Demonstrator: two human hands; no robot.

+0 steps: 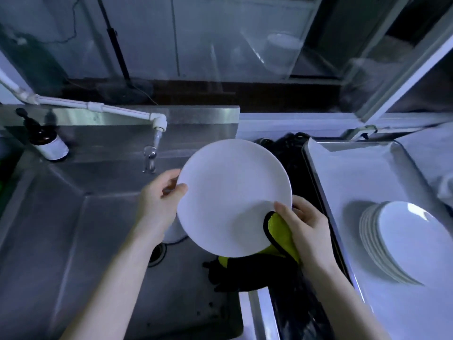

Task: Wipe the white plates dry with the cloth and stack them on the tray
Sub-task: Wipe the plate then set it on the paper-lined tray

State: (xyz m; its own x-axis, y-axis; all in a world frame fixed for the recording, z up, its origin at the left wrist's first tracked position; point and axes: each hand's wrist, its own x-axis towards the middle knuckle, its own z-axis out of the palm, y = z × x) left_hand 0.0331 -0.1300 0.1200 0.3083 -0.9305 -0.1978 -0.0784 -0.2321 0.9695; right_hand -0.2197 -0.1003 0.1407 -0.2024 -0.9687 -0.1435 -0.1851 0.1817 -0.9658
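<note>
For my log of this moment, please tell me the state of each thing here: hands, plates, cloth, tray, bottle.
plate: held tilted above the sink, not yet stacked.
cloth: folded over the plate's lower right rim.
left hand: grips the plate's left rim.
right hand: holds the cloth on the plate.
tray: bears the stack.
stack: several plates, leaning a little.
bottle: upright, pump on.
</note>
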